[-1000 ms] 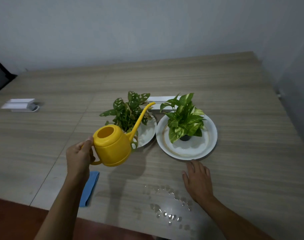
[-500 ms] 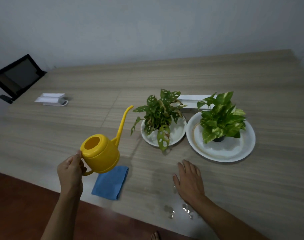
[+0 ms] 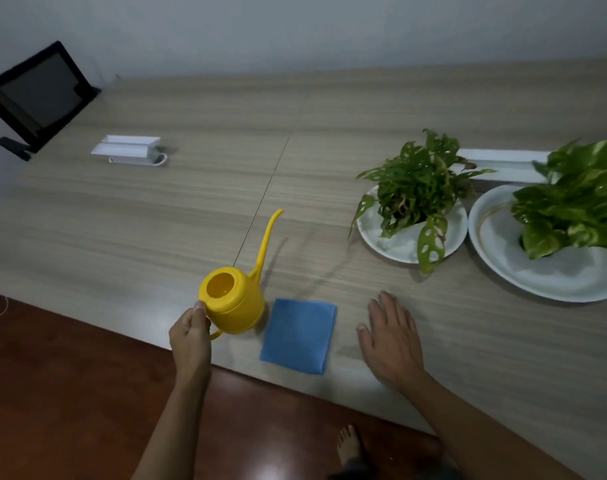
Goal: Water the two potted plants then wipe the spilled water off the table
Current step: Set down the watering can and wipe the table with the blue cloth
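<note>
At lower centre, the left hand [image 3: 190, 333] is closed on the handle of the yellow watering can [image 3: 233, 299], probably light, rigid plastic. The soft blue cloth [image 3: 298, 335] lies beside it; right hand [image 3: 392, 336] rests flat, holding nothing.

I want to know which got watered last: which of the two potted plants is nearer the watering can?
The hole-leaved plant on the smaller plate; the pale-marked plant sits farther right.
</note>
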Available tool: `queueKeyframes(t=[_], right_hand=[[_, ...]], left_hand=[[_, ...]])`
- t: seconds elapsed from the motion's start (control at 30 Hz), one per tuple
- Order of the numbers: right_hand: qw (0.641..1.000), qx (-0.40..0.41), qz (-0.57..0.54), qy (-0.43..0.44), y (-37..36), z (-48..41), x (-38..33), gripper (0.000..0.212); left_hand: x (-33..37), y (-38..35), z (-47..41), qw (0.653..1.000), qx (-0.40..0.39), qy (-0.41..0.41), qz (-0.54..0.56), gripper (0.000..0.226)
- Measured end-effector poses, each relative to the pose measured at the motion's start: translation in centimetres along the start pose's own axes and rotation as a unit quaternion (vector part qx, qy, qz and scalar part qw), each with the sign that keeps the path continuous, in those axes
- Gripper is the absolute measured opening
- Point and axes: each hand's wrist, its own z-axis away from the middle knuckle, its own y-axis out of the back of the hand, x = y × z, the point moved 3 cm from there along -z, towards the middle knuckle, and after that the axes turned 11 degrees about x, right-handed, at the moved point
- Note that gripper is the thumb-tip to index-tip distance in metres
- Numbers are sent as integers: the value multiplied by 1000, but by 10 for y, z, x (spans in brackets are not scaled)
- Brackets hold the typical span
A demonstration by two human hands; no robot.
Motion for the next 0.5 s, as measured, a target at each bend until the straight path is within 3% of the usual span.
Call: queueKeyframes(t=[0.5], right_hand=[[999,12,12,-30,-25,-21,-15,61]], left_hand=[[-66,-1,-21,999,1,44,-3,43]])
